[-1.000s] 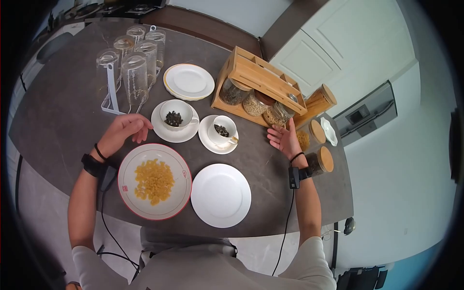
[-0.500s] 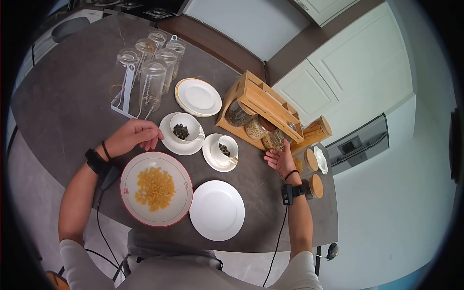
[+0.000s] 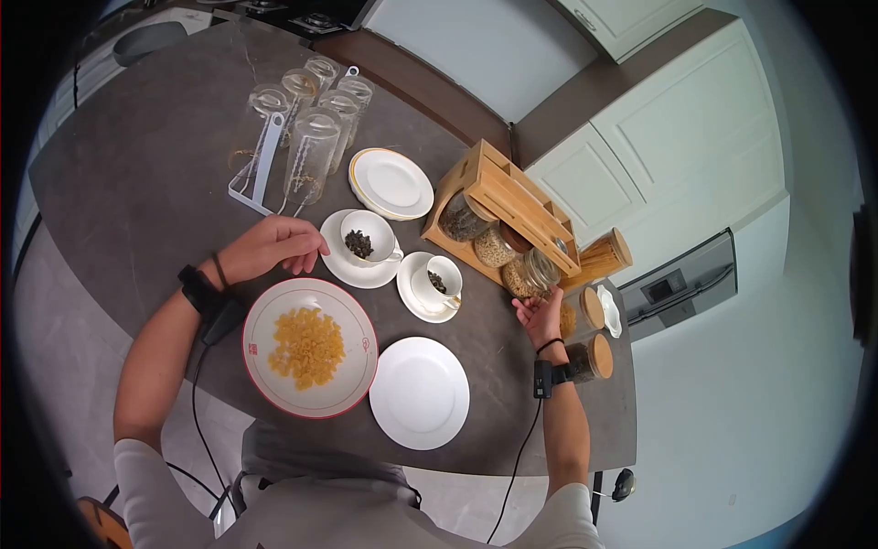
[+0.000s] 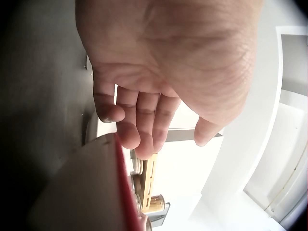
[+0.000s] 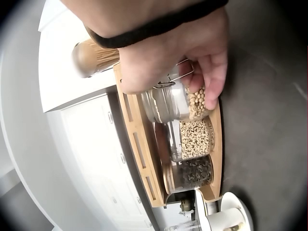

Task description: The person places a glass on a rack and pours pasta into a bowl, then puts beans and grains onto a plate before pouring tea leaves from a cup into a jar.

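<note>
My right hand grips a clip-top glass jar of pale round beans at the near end of a wooden rack. In the right wrist view its fingers curl round the jar's side, with the wire clasp beside the palm. My left hand hovers, loosely curled and holding nothing, between a plate of yellow pasta pieces and a teacup of dark dried leaves on its saucer. Seen from the left wrist, its palm shows above the plate's red rim.
A smaller teacup sits on its saucer beside a white plate. Upturned glasses stand in a rack at the back left, near stacked plates. Wooden-lidded jars line the right edge; the wooden rack holds two more jars.
My right hand has closed round the bean jar, which now sticks out further from under the rack's top. The left hand stays near the teacup. The head view has shifted.
</note>
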Demonstrator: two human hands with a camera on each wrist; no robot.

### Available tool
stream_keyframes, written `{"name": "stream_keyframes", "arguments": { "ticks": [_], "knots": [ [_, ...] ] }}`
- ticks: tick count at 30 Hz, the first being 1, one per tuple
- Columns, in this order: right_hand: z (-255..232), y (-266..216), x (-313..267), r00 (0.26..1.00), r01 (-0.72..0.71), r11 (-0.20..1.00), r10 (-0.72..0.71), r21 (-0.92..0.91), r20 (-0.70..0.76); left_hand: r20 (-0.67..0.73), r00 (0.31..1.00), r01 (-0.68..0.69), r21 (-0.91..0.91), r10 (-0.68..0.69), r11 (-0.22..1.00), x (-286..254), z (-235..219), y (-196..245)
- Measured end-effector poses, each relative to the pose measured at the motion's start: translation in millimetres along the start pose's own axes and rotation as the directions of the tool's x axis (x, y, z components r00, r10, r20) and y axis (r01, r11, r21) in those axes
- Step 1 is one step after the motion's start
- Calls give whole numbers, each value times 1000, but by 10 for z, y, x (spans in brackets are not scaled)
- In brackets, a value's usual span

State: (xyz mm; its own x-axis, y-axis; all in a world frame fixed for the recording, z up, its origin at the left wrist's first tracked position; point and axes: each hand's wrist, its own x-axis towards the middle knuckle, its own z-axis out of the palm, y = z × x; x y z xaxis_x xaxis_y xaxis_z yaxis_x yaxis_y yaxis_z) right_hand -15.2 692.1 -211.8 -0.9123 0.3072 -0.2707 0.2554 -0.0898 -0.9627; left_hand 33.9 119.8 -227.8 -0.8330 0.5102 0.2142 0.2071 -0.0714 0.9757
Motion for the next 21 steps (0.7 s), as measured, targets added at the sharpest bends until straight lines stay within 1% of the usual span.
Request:
{"name": "stream_keyframes", "arguments": {
  "ticks": [6, 8, 11, 12, 13, 15, 18, 21],
  "knots": [
    [-108, 158, -368, 996, 19, 997, -25, 78, 81, 3, 1000, -12, 4, 12, 1000, 5, -12, -7],
    [-87, 175, -652, 996, -10, 992, -1, 123, 86, -17, 1000, -7, 2, 7, 1000, 10, -5, -13],
    [-203, 266, -1006, 986, -35, 988, 10, 149, 164, -35, 999, -9, 10, 10, 1000, 2, -11, -21],
    [-278, 333, -1241, 987, -30, 992, 10, 122, 159, -17, 1000, 4, 15, -4, 1000, 12, 10, -29],
    [-318, 350, -1354, 986, -43, 994, 25, 103, 168, -18, 1000, -6, 19, 6, 1000, 16, -2, -29],
    [-359, 391, -1591, 980, -16, 997, 2, 69, 199, -28, 1000, -13, 30, 14, 999, 14, -21, -47],
    [-500, 509, -1832, 967, -49, 998, 39, 35, 253, -57, 998, -36, 60, 40, 998, 0, -38, 14],
    [-586, 587, -1973, 945, -73, 997, 62, 23, 320, -107, 990, -89, 34, 93, 995, -16, -101, 57]
  ]
}}
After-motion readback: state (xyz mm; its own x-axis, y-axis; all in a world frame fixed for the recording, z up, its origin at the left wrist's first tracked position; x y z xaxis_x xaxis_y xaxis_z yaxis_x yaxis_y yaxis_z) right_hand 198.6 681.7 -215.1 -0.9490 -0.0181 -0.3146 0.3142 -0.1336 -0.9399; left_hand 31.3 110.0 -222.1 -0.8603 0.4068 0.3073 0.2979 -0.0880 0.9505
